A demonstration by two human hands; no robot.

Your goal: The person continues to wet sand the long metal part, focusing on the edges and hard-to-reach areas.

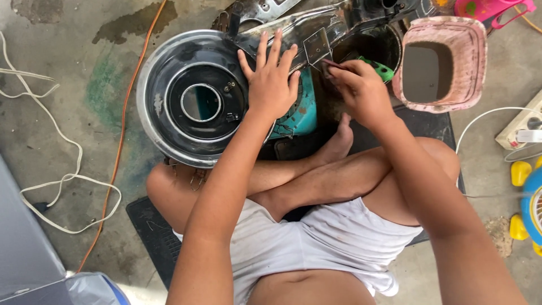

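The person sits cross-legged on a black mat [152, 226] laid on the concrete floor [68, 68], seen from above. The left hand [271, 79] lies flat with its fingers [264, 45] spread on the edge of a round black metal housing [169, 96], a ringed, dish-like part with a hole at its centre. A dark metal arm [316, 34] runs from that housing up and to the right; its far end is cut off by the top edge of the view.

The right hand [364, 93] is curled, its fingers pressed together around a thin dark tool [334, 64] whose tip points left toward a small metal plate [317, 45] on the arm. What kind of tool it is cannot be made out, since most of it is hidden in the fist. Behind that hand a bit of green plastic [383, 70] shows, and a teal part [302, 110] sits under the housing, mostly covered by the left wrist.

A pink plastic basket [471, 62] stands just right of the hands. An orange cable [121, 141] and a white cord [56, 181] trail over the floor on the left. A white power strip [522, 127] and a yellow and blue object [528, 197] are cut off at the right edge.
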